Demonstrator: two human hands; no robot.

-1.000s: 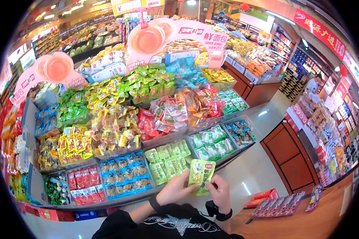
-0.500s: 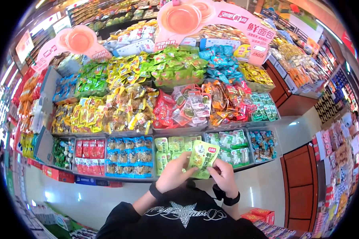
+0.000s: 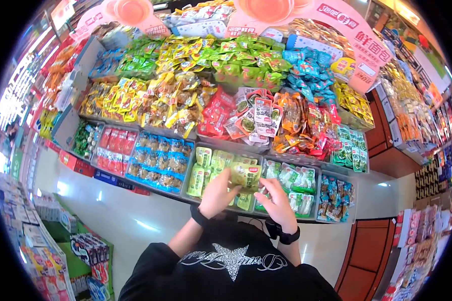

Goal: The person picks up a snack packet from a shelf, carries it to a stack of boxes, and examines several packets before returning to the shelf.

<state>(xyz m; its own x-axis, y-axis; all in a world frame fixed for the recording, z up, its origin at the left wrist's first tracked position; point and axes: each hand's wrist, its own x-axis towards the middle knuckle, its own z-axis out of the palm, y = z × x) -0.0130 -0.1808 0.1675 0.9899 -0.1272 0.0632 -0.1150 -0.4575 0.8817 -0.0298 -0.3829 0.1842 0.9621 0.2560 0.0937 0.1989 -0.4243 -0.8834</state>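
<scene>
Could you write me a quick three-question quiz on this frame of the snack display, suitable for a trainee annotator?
1. True or false: the left hand has its fingers on the green packet.
2. Multiple choice: which packs fill the front-row tray directly left of the tray of green pouches?
A) Red packs
B) Blue packs
C) Yellow packs
3. Fill in the blank: the front of the black shirt shows lettering and a large pale ____.

Key: 1. True; 2. B; 3. star
</scene>
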